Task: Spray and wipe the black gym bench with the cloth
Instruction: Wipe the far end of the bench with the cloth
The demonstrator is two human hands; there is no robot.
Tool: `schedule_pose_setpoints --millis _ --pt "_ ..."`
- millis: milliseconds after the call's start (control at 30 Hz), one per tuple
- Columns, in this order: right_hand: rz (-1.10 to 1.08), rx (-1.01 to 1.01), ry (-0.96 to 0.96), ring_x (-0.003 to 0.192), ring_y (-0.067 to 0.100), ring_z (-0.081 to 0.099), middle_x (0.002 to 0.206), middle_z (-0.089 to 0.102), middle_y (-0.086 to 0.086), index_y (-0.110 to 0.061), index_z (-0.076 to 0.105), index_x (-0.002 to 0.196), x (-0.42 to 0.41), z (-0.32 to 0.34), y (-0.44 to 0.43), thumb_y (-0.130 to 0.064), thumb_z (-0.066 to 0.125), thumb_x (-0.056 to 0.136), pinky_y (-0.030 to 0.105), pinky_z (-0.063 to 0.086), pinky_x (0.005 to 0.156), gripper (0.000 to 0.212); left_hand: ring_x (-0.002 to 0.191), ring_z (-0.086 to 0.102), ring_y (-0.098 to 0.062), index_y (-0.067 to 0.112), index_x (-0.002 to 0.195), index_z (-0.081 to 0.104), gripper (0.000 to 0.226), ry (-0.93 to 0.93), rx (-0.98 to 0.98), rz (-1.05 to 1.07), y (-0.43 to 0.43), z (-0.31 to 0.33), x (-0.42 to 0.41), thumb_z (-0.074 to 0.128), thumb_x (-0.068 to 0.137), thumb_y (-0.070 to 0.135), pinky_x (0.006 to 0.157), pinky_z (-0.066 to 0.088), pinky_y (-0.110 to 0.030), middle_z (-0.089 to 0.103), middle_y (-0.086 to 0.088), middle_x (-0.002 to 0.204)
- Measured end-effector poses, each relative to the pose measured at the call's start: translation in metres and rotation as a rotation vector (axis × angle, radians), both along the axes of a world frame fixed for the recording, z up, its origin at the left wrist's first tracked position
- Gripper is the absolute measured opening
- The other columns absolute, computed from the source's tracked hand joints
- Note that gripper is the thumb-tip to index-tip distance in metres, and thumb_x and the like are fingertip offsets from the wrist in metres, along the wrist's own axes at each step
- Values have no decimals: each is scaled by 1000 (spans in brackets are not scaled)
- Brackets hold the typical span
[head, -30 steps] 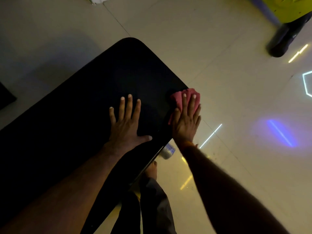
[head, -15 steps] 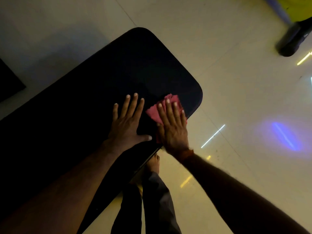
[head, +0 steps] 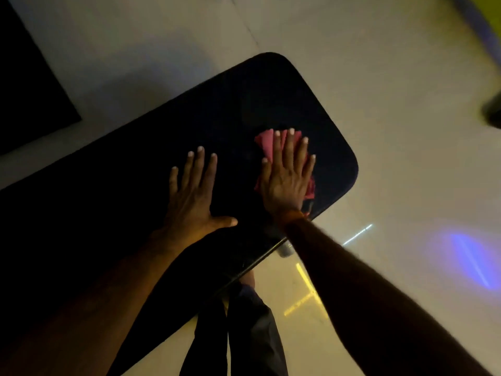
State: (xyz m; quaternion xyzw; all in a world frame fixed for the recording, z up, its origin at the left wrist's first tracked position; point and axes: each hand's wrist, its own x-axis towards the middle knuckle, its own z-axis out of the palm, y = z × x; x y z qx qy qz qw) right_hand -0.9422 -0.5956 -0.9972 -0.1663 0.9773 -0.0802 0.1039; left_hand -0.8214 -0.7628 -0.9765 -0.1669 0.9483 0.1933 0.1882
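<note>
The black gym bench (head: 244, 109) runs from the lower left to a rounded end at the upper right. A pink cloth (head: 267, 142) lies on the pad near that end. My right hand (head: 287, 172) presses flat on the cloth with straight, spread fingers, covering most of it. My left hand (head: 193, 194) rests flat on the bare pad to the left of the cloth, fingers spread, holding nothing. No spray bottle shows on the pad.
Pale tiled floor (head: 393, 104) surrounds the bench, with blue and yellow light reflections at the right. A black mat (head: 29, 85) lies at the upper left. My legs in dark trousers (head: 244, 335) stand by the bench's near edge. A small grey object (head: 286, 251) sits under that edge.
My right hand slid the cloth from the bench's near edge inward and up the pad toward the rounded end. My left hand stayed flat in place.
</note>
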Motion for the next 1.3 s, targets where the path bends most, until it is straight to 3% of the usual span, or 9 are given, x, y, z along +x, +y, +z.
schedule_pose_setpoints --millis 167,333,467,633,767,833,967,1167,1300 --pt "619 4 -6 162 30 -7 176 2 -1 -31 8 167 9 -2 -4 -46 23 110 63 7 128 60 159 -9 -26 21 164 -6 147 35 -14 58 -19 5 7 72 55 83 124 -1 -56 -9 -10 172" --pt "154 -22 18 161 33 -6 175 2 0 -26 8 167 -29 0 -49 -44 16 109 60 -1 129 60 158 -17 -22 21 163 -12 152 1 -27 93 -36 4 8 68 53 88 123 -4 -57 -16 -6 171" --pt "740 -5 32 162 32 -4 176 3 -3 -29 9 167 -14 1 -48 -41 26 109 64 5 128 61 157 -20 -23 18 162 -13 152 -4 -15 113 -38 8 8 68 54 89 123 -4 -58 -20 -6 171" --pt "141 12 28 161 31 -8 176 0 -5 -28 5 167 -70 3 -102 -39 23 110 68 -2 125 61 157 -19 -23 16 163 -11 153 -18 -39 197 -54 12 7 66 54 89 123 -3 -61 -19 -5 171" --pt "783 -20 39 162 32 -1 176 6 -1 -26 12 167 -26 4 -94 -36 33 107 67 8 126 64 157 -21 -23 15 163 -12 152 -17 -27 205 -62 13 7 66 56 90 123 -4 -60 -22 -4 170" --pt "918 33 89 162 32 2 175 10 -4 -29 15 166 -64 4 -93 -36 36 107 68 10 124 63 158 -18 -24 15 163 -9 151 -10 -32 241 -66 14 5 68 56 89 122 -2 -63 -19 -5 171" --pt "344 20 31 162 33 -5 175 5 -4 -27 10 167 -86 7 -138 -37 27 110 67 1 126 60 157 -21 -23 19 163 -10 151 -14 -35 274 -78 13 1 72 55 85 121 -1 -65 -24 -3 170" --pt "980 27 62 162 31 2 175 11 -5 -31 16 166 -72 8 -133 -35 33 104 68 9 125 64 157 -19 -25 16 163 -9 154 -10 -37 328 -79 14 7 74 53 85 122 -1 -63 -21 -4 171" --pt "433 12 0 162 31 -2 175 5 -6 -29 11 166 -76 10 -167 -38 26 110 67 1 126 59 158 -19 -23 18 163 -10 154 -23 -46 334 -84 13 17 73 52 86 122 -1 -63 -22 -2 170"
